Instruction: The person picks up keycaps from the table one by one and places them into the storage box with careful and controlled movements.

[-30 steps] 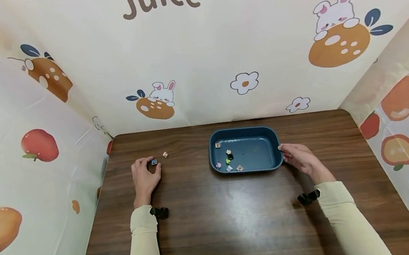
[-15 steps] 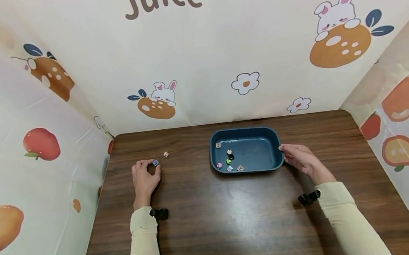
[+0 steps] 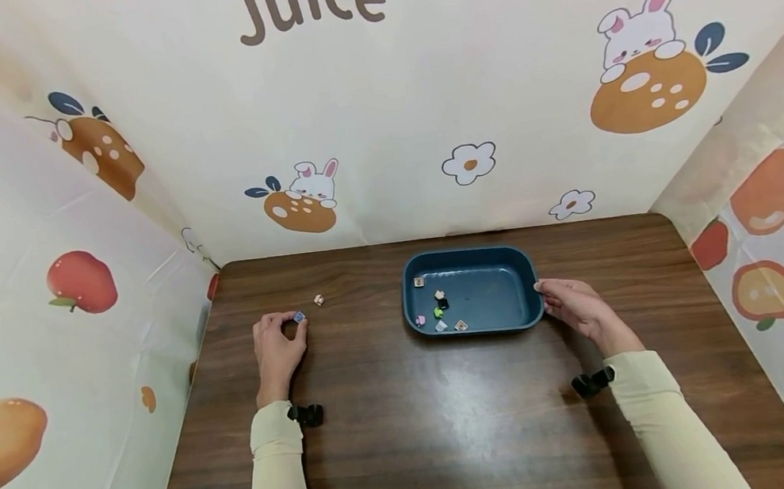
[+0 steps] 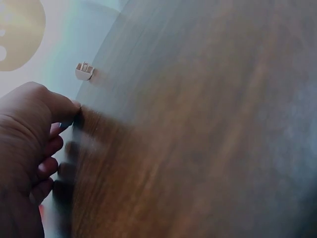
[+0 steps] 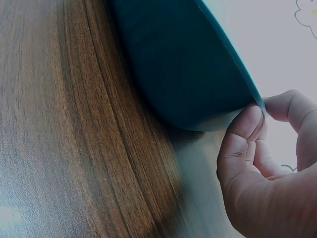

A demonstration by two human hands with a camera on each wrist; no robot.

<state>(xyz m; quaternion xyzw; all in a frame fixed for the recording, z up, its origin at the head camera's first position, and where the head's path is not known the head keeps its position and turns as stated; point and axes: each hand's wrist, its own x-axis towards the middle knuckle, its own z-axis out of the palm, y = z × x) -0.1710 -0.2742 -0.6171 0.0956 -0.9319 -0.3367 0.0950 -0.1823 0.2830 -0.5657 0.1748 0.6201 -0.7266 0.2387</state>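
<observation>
My left hand (image 3: 280, 352) is at the left of the table, pinching a small blue block (image 3: 299, 316) between thumb and index fingertip. In the left wrist view the left hand (image 4: 29, 134) hides nearly all of that block. Just beyond it lies a small beige block (image 3: 319, 300), notched on top in the left wrist view. A dark blue rectangular tray (image 3: 473, 331) stands toward the back of the table. My right hand (image 3: 578, 307) pinches its right rim, thumb on one side of the wall and fingers on the other, as the right wrist view shows.
Inside the tray, mostly at its left end, lie several small pieces: a beige block (image 3: 419, 282), a black piece (image 3: 444, 303), a green piece (image 3: 438, 313) and a pink piece (image 3: 420, 320). A printed cloth (image 3: 379, 118) rises behind the wooden table (image 3: 412, 434).
The blue block has turned and shifted slightly right, now between the left thumb and fingertip. The right hand keeps its place on the tray rim. The head view has tilted slightly.
</observation>
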